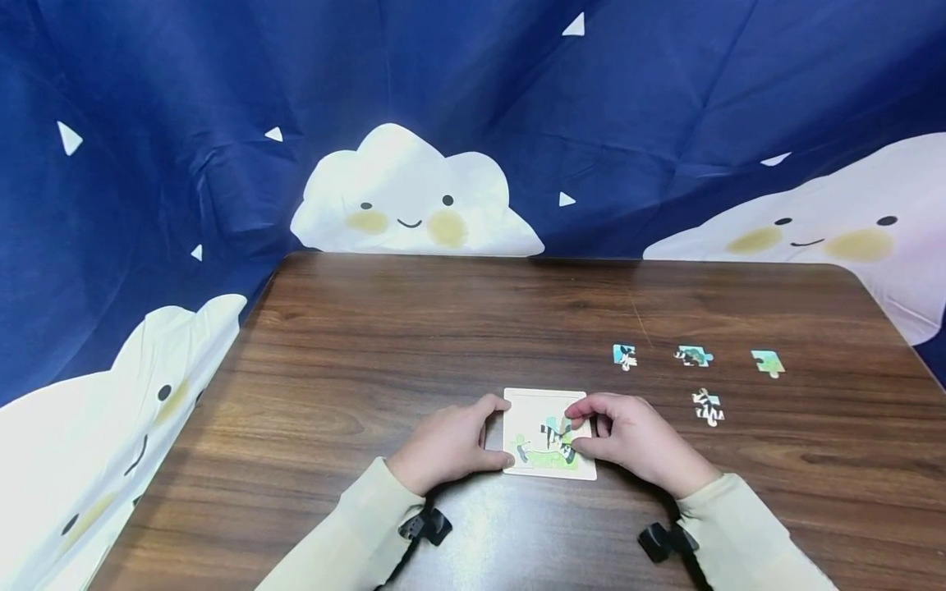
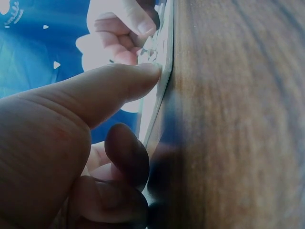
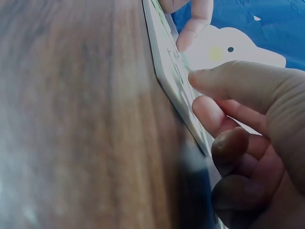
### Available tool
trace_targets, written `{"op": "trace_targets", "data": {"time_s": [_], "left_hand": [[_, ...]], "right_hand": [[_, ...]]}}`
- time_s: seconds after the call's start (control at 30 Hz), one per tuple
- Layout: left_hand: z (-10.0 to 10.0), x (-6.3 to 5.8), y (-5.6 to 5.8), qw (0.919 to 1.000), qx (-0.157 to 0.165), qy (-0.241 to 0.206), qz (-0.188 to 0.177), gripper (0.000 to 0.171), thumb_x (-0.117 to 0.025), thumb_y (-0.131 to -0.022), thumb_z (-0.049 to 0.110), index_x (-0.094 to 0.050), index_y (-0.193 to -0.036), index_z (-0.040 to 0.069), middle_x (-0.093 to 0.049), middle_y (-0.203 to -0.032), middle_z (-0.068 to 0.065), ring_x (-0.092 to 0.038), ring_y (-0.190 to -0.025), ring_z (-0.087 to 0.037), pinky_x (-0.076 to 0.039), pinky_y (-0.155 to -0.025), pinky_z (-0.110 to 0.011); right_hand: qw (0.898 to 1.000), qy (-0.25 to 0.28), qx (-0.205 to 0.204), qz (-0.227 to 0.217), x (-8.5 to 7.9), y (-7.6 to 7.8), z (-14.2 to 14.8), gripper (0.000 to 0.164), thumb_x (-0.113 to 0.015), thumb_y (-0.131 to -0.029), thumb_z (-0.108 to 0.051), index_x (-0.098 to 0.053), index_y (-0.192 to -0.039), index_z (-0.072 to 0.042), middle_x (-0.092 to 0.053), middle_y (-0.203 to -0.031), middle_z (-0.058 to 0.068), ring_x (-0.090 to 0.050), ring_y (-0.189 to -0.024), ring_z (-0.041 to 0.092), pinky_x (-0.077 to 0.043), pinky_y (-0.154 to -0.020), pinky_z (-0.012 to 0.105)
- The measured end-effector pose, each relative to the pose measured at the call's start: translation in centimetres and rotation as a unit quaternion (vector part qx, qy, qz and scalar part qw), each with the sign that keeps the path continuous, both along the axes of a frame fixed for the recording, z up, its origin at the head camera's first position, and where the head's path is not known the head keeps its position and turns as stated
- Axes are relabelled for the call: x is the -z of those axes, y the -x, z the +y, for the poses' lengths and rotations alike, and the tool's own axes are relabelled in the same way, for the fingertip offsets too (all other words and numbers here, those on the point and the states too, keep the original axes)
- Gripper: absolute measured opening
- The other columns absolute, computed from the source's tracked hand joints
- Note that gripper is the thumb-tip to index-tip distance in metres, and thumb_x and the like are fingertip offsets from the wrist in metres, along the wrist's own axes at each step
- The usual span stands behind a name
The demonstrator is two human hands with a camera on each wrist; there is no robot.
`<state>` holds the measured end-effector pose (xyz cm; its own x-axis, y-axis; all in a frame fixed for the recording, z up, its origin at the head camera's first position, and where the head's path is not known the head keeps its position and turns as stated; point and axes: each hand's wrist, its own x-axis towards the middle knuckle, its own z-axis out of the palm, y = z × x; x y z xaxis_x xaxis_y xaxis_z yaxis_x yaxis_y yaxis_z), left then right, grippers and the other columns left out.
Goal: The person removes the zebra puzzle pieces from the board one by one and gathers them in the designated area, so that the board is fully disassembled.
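Note:
A square, pale puzzle board [image 1: 526, 410] lies on the table, its lower part filled with green and black-and-white pieces that show part of an animal. My left hand [image 1: 452, 446] holds the board by its left side, index finger at the upper corner and thumb on the lower rim. Over the board's right half, my right hand [image 1: 639, 435] pinches a puzzle piece [image 1: 567, 428] between thumb and index finger, low against the pieces there. Its other fingers are curled in at the board's right edge in the right wrist view. The fingertips hide much of that piece.
Several loose puzzle pieces lie to the right: a blue one [image 1: 624, 356], a dark-patterned one [image 1: 693, 355], a green-and-blue one [image 1: 769, 363] and a striped one [image 1: 709, 407]. The brown wooden table [image 1: 369, 345] backs onto a blue curtain [image 1: 443, 74] with clouds.

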<state>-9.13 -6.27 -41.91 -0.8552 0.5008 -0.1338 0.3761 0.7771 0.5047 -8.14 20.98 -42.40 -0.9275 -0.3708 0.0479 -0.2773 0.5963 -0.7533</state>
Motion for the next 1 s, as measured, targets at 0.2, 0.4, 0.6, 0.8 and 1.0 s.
{"op": "trace_targets", "data": {"time_s": [0.2,0.4,0.6,0.8,1.0], "left_hand": [[0.1,-0.1,0.0,1.0000,0.001,0.001,-0.004,0.071,-0.083,-0.076,0.046,-0.057,-0.137,0.020,-0.051,-0.066,0.011,-0.048,-0.057,-0.008,-0.040,-0.055,-0.029],[0.1,0.0,0.0,1.0000,-0.006,0.000,-0.008,0.070,-0.083,-0.076,0.045,-0.057,-0.136,0.022,-0.050,-0.065,0.010,-0.049,-0.059,-0.009,-0.040,-0.056,-0.029],[0.1,0.1,0.0,0.9999,-0.009,0.002,-0.008,0.069,-0.083,-0.076,0.046,-0.057,-0.136,0.023,-0.050,-0.066,0.009,-0.049,-0.059,-0.010,-0.041,-0.057,-0.030],[0.1,0.1,0.0,1.0000,-0.006,0.001,-0.007,0.070,-0.083,-0.076,0.046,-0.057,-0.136,0.022,-0.050,-0.065,0.009,-0.048,-0.058,-0.010,-0.041,-0.056,-0.030],[0.1,0.3,0.0,1.0000,-0.003,0.004,-0.001,0.071,-0.083,-0.076,0.046,-0.056,-0.136,0.021,-0.049,-0.064,0.009,-0.047,-0.057,-0.010,-0.041,-0.057,-0.030]], "right_hand": [[1.000,0.008,-0.006,-0.006,0.2,0.0,-0.3,0.031,-0.086,-0.075,-0.014,-0.074,-0.103,-0.010,-0.066,-0.083,-0.008,-0.047,-0.062,0.003,-0.041,-0.057,0.024],[1.000,-0.006,0.006,-0.002,0.4,0.1,-0.8,0.028,-0.086,-0.075,-0.015,-0.073,-0.100,-0.012,-0.066,-0.084,-0.008,-0.048,-0.064,0.005,-0.041,-0.059,0.024],[0.999,-0.029,0.004,0.021,0.5,0.2,-1.1,0.025,-0.084,-0.076,-0.014,-0.073,-0.098,-0.013,-0.065,-0.086,-0.010,-0.054,-0.074,0.008,-0.045,-0.069,0.027],[0.997,-0.051,-0.010,0.058,0.7,0.2,-1.2,0.019,-0.083,-0.075,-0.014,-0.073,-0.091,-0.016,-0.059,-0.082,-0.012,-0.055,-0.076,0.007,-0.046,-0.072,0.027],[0.996,-0.058,-0.022,0.060,0.5,0.2,-1.1,0.017,-0.082,-0.076,-0.014,-0.074,-0.091,-0.016,-0.058,-0.082,-0.013,-0.055,-0.077,0.005,-0.046,-0.071,0.026]]}}
